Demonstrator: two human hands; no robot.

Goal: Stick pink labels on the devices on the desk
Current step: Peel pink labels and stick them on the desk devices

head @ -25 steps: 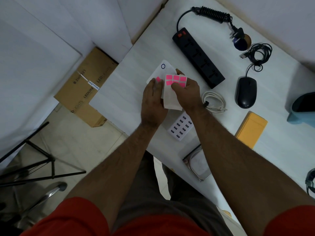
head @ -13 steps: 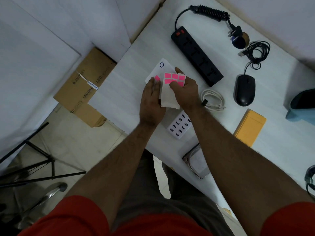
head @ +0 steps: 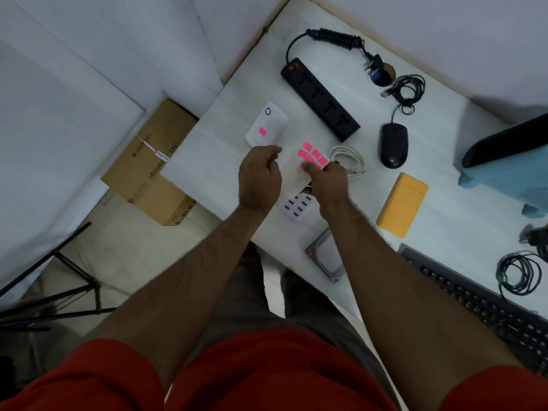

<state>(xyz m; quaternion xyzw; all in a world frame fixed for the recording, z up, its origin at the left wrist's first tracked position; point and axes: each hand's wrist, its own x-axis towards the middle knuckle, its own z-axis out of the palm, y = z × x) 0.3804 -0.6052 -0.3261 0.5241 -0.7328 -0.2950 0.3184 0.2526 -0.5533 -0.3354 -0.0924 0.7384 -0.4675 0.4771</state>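
- Pink labels are seen in rows on a pale backing sheet, which is held above the desk between the two hands.
- The sheet is pinched at its near right edge by the right hand, with the thumb laid over the lowest labels.
- The left hand is seen just left of the sheet with its fingers curled inward; whether anything is held between the fingertips cannot be told.
- One pink label is already stuck on the white device, which lies flat on the desk just beyond the left hand.
- A white hub with rows of ports lies under the hands, partly covered by the sheet and the right wrist.
- A black power strip lies diagonally beyond the sheet, with its coiled cord near the far edge.
- A white cable is coiled just right of the right hand, and a black mouse lies further right.
- A yellow box lies to the right of the right forearm, and a keyboard is seen at the near right edge.
- A hard drive lies at the near edge of the desk, partly hidden by the right forearm.
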